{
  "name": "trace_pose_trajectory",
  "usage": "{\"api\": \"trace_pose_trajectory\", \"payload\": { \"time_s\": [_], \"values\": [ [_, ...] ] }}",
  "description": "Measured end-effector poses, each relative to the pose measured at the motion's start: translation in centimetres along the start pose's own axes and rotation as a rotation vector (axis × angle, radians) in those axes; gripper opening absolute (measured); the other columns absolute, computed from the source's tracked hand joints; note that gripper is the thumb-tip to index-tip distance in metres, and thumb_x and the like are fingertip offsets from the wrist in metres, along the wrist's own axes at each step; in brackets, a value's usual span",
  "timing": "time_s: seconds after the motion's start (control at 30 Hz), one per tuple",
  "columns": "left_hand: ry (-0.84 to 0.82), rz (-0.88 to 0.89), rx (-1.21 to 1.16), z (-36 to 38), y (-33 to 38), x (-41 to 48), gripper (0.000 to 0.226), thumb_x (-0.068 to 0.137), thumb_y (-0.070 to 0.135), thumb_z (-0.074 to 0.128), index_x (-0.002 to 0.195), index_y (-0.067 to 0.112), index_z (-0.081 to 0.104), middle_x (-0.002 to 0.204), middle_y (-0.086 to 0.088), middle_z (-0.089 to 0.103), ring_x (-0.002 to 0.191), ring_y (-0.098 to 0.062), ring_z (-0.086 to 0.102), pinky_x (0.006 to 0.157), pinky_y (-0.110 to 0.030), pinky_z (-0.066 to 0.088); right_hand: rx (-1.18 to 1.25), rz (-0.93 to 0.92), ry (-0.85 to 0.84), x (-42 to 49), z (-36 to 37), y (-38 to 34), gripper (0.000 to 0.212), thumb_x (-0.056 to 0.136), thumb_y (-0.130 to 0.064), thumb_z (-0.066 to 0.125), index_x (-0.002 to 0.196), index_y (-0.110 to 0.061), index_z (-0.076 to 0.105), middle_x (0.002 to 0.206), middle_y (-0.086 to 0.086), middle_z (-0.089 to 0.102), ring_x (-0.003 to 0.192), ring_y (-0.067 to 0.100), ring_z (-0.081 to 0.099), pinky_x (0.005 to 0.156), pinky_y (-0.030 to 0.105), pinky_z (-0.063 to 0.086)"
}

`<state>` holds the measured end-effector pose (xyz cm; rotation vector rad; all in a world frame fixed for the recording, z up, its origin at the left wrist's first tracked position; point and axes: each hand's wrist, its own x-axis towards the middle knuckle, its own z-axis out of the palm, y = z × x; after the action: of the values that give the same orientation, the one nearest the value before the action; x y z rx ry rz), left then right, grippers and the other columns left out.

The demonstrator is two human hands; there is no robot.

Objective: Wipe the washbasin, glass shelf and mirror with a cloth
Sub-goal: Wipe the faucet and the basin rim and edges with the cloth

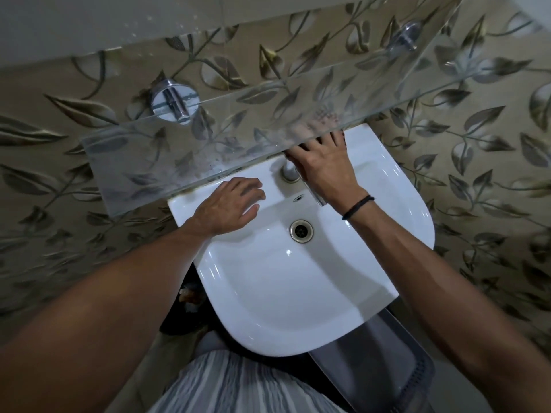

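Washbasin [298, 293]: white glazed bowl, centre to near, fixed to the leaf-patterned wall. It looks rigid and slick, so it is a thing to press on or lean against at the rim, not to grip.
Glass shelf [208, 150]: clear sheet running from left to far right above the basin's far ledge. Likely brittle and sharp-edged, it is best wiped with light pressure, steadied near a bracket and not at the free front edge.
Right hand [325, 171]: fingers spread flat on the far ledge, tips under the shelf's front edge.
Left hand [229, 204]: resting on the ledge left of the tap, fingers loosely bent, holding nothing.
Cloth [326, 116]: probably the blurred reddish patch seen through the glass beyond the right fingertips, though I cannot tell for certain. If so it is soft and light, best driven under a flat palm.
Bracket [174, 99]: chrome, far left, carrying the shelf.
Tap [289, 171]: between the hands, touching the right one.
Drain [301, 231]: metal ring in the bowl.
Mirror: not identifiable.
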<state>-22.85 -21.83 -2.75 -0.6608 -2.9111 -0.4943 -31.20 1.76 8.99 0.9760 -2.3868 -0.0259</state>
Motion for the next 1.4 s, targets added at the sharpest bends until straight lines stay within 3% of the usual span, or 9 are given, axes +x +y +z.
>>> {"api": "trace_pose_trajectory", "payload": {
  "time_s": [0.23, 0.33, 0.43, 0.53, 0.63, 0.77, 1.0, 1.13, 1.4],
  "values": [
    [-0.004, 0.011, 0.001, 0.2, -0.4, 0.1, 0.031, 0.1, 0.038, 0.043, 0.124, 0.028, 0.06, 0.141, 0.004, 0.05, 0.128, -0.022, 0.046, 0.101, -0.036, 0.037, -0.2, -0.146, -0.071, 0.4, -0.5, -1.4, 0.026, 0.092, -0.009, 0.052, 0.106, -0.016, 0.073, 0.114, 0.003, 0.07, 0.11, 0.032, 0.062, 0.112, 0.056, 0.038],
    [-0.008, 0.0, -0.009, 0.3, -0.4, 0.0, 0.032, 0.1, 0.039, 0.044, 0.125, 0.029, 0.059, 0.141, 0.004, 0.05, 0.129, -0.023, 0.046, 0.101, -0.036, 0.037, -0.319, -0.152, -0.257, 2.8, 0.2, -3.6, 0.051, 0.088, -0.005, 0.05, 0.139, -0.01, 0.057, 0.11, 0.005, 0.072, 0.117, 0.034, 0.058, 0.123, 0.059, 0.017],
    [0.003, 0.008, -0.006, 0.3, -0.4, 0.0, 0.033, 0.1, 0.039, 0.044, 0.126, 0.029, 0.059, 0.141, 0.004, 0.05, 0.129, -0.023, 0.046, 0.1, -0.037, 0.038, -0.468, -0.218, -0.468, 3.6, 0.8, -4.5, 0.059, 0.094, -0.011, 0.037, 0.154, -0.013, 0.037, 0.137, 0.004, 0.061, 0.13, 0.035, 0.045, 0.124, 0.06, 0.003],
    [0.0, 0.013, -0.006, 0.4, -0.5, 0.0, 0.032, 0.1, 0.039, 0.044, 0.126, 0.029, 0.059, 0.141, 0.004, 0.05, 0.128, -0.023, 0.047, 0.099, -0.037, 0.039, -0.552, -0.377, -0.502, 3.3, 0.2, -3.5, 0.049, 0.097, -0.015, 0.04, 0.144, -0.011, 0.051, 0.149, 0.01, 0.051, 0.135, 0.037, 0.042, 0.123, 0.058, 0.011],
    [-0.003, 0.014, 0.0, 0.3, -0.5, -0.2, 0.031, 0.1, 0.039, 0.044, 0.125, 0.028, 0.059, 0.141, 0.004, 0.05, 0.128, -0.023, 0.047, 0.098, -0.037, 0.04, -0.539, -0.594, -0.547, 2.3, -0.7, -2.5, 0.026, 0.093, -0.026, 0.056, 0.111, -0.023, 0.076, 0.115, -0.005, 0.071, 0.123, 0.027, 0.052, 0.119, 0.049, 0.019],
    [-0.003, 0.01, -0.013, 0.3, -0.3, 0.0, 0.032, 0.1, 0.04, 0.042, 0.125, 0.029, 0.059, 0.142, 0.005, 0.049, 0.128, -0.022, 0.046, 0.099, -0.037, 0.04, -0.411, -0.656, -0.451, 0.5, -1.3, -0.5, 0.018, 0.093, -0.014, 0.055, 0.088, -0.015, 0.073, 0.089, -0.003, 0.065, 0.115, 0.031, 0.053, 0.12, 0.053, 0.006],
    [0.006, 0.0, -0.035, 0.3, -0.3, 0.0, 0.029, 0.099, 0.039, 0.045, 0.124, 0.03, 0.058, 0.141, 0.006, 0.05, 0.128, -0.021, 0.047, 0.1, -0.038, 0.04, 0.037, -0.282, -0.249, -5.6, -1.8, 2.8, 0.035, 0.094, -0.014, 0.05, 0.123, -0.017, 0.069, 0.13, -0.002, 0.066, 0.135, 0.026, 0.05, 0.12, 0.06, 0.018],
    [0.011, -0.005, -0.02, 0.3, -0.2, -0.1, 0.03, 0.099, 0.038, 0.045, 0.123, 0.029, 0.059, 0.141, 0.005, 0.05, 0.128, -0.021, 0.047, 0.099, -0.037, 0.039, 0.378, 0.056, -0.071, -7.3, -2.7, 2.9, 0.033, 0.094, 0.0, 0.061, 0.125, -0.008, 0.069, 0.128, 0.007, 0.068, 0.122, 0.031, 0.06, 0.107, 0.045, 0.044],
    [0.014, 0.003, 0.004, 0.1, -0.1, 0.0, 0.031, 0.1, 0.039, 0.043, 0.123, 0.028, 0.061, 0.141, 0.004, 0.051, 0.127, -0.022, 0.048, 0.099, -0.036, 0.039, 0.467, 0.538, 0.309, -4.8, -6.0, 0.5, 0.029, 0.09, 0.004, 0.061, 0.113, -0.008, 0.072, 0.11, 0.003, 0.072, 0.102, 0.023, 0.062, 0.088, 0.039, 0.045]
  ]
}}
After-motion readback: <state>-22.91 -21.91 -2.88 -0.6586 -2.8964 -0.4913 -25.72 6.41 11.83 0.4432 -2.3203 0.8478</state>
